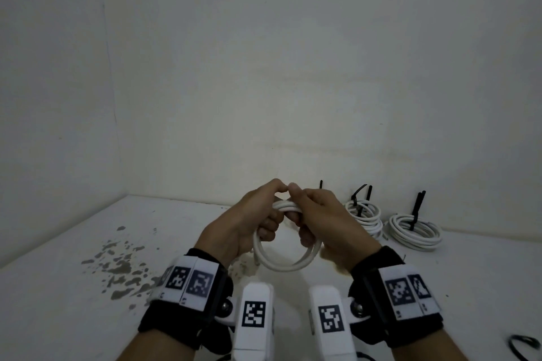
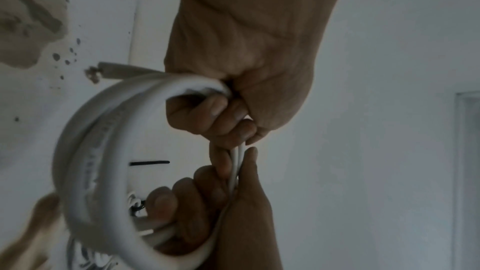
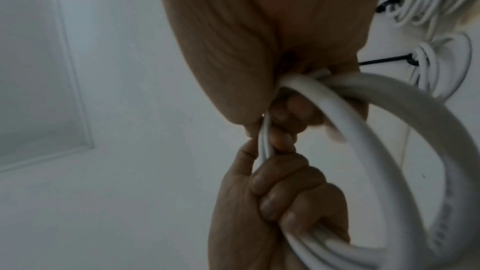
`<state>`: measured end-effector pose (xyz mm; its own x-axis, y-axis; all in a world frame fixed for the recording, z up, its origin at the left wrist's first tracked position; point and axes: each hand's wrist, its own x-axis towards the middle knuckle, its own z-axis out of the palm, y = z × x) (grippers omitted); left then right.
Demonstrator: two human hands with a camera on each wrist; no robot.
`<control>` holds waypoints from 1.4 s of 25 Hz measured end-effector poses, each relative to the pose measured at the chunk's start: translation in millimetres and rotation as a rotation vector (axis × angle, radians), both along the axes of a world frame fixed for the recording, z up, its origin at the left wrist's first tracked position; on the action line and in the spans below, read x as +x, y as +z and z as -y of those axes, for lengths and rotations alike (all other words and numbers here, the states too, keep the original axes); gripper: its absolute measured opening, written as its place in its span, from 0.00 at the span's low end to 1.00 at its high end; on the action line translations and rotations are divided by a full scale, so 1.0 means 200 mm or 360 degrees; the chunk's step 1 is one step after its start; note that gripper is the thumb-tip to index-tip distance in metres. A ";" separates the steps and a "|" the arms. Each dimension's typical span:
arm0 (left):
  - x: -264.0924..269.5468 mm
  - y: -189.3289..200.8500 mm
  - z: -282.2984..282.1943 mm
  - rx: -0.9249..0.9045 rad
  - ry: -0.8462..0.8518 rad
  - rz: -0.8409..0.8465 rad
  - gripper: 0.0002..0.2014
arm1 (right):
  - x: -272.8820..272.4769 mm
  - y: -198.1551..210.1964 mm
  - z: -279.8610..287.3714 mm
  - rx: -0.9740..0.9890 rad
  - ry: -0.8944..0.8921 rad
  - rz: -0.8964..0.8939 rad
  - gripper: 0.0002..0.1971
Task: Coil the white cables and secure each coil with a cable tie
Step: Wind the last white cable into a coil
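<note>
A white cable coil (image 1: 281, 259) hangs upright between both hands just above the white table (image 1: 73, 316). My left hand (image 1: 262, 211) grips the top left of its bundled strands, fingers curled through the loop. My right hand (image 1: 303, 211) grips the top right, and the two thumbs nearly touch above the cable. In the left wrist view the coil (image 2: 85, 151) loops out from my left hand (image 2: 228, 114). In the right wrist view my right hand (image 3: 280, 114) clasps the strands of the coil (image 3: 389, 130). No tie shows on this coil.
Two tied white coils (image 1: 365, 215) (image 1: 415, 231) with black cable ties sticking up lie at the back right by the wall. A black tie (image 1: 321, 184) shows behind my right hand. Grey stains (image 1: 117, 269) mark the table's left. A black loop (image 1: 525, 347) sits bottom right.
</note>
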<state>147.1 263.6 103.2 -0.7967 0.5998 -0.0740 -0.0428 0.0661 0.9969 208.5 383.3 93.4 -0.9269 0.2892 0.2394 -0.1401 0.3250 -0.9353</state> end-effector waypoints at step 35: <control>0.01 -0.03 -0.03 0.0395 -0.0176 0.0141 0.26 | 0.03 0.07 -0.07 -0.0985 -0.0114 -0.0129 0.23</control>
<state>148.2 268.6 98.0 -0.7226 0.6910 0.0193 -0.1367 -0.1702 0.9759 215.2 397.7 106.5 -0.8860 0.4572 0.0765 -0.2164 -0.2620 -0.9405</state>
